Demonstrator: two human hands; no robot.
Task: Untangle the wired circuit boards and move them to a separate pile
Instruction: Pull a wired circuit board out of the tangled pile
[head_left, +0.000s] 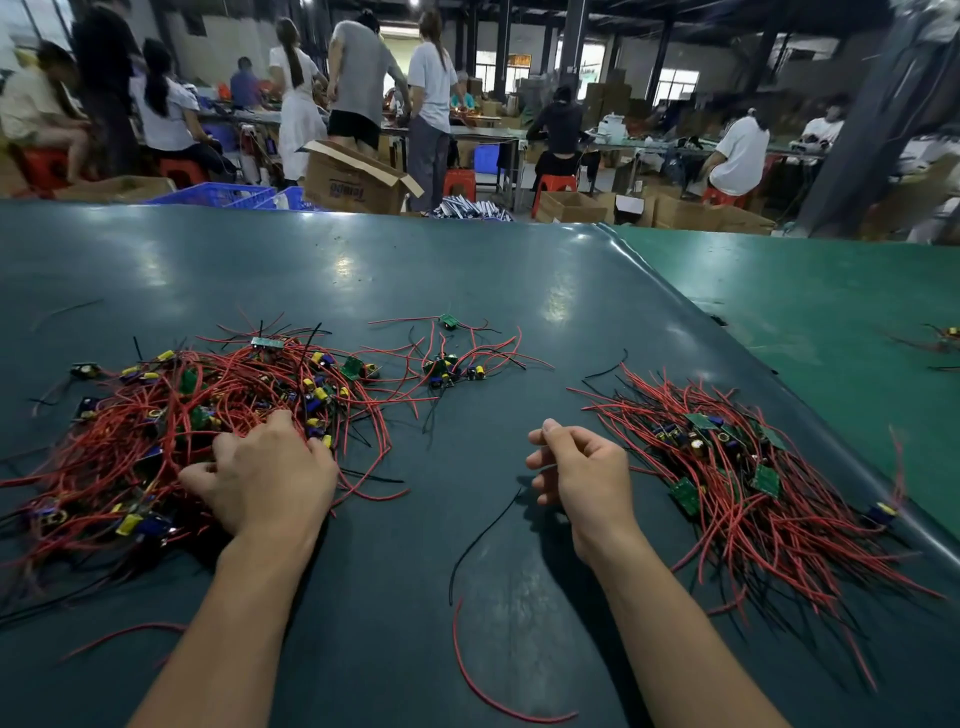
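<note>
The left hand (265, 478) rests with curled fingers dug into a tangled heap (171, 415) of thin red wires and small green circuit boards. The right hand (579, 467) hovers loosely curled, holding nothing. Just right of it lies a neater sorted pile (737, 467). Both sit on a smooth, glossy dark green desk (363, 270).
</note>
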